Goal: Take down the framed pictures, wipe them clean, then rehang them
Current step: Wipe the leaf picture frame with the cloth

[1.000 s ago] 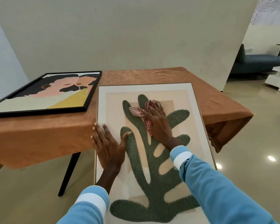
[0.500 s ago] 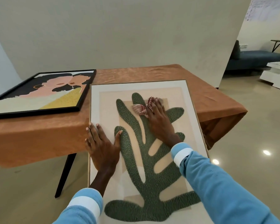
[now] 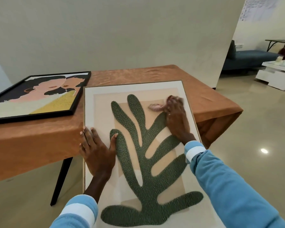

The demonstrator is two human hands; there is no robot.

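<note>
1. The leaf picture (image 3: 105, 96), a pale-framed print of a green branching shape, lies face up. Its far end rests on the surface (image 3: 138, 74) and its near end juts off the front edge toward the person.
2. The left hand (image 3: 97, 150) lies flat on the picture's left margin. Its grip is apart, with the fingers straight and spread and the thumb touching the green shape.
3. The right hand (image 3: 176, 116) lies over a pinkish cloth (image 3: 155, 106) near the picture's upper right corner, and a tail of the cloth pokes out to the left of the hand.
4. The right fingertips are blurred, so it cannot be told whether that grip curls round the cloth or lies flat on it.
5. The portrait picture (image 3: 39, 97), in a black frame, lies flat on the left part of the surface, just beside the leaf picture's far left corner.
6. An orange cover (image 3: 31, 145) drapes the surface and hangs down its front and right sides.
7. Both arms wear a light blue sleeve (image 3: 229, 186) with a white band at the cuff.
8. A dark blue sofa (image 3: 247, 58) stands in the room beyond the wall on the right.
</note>
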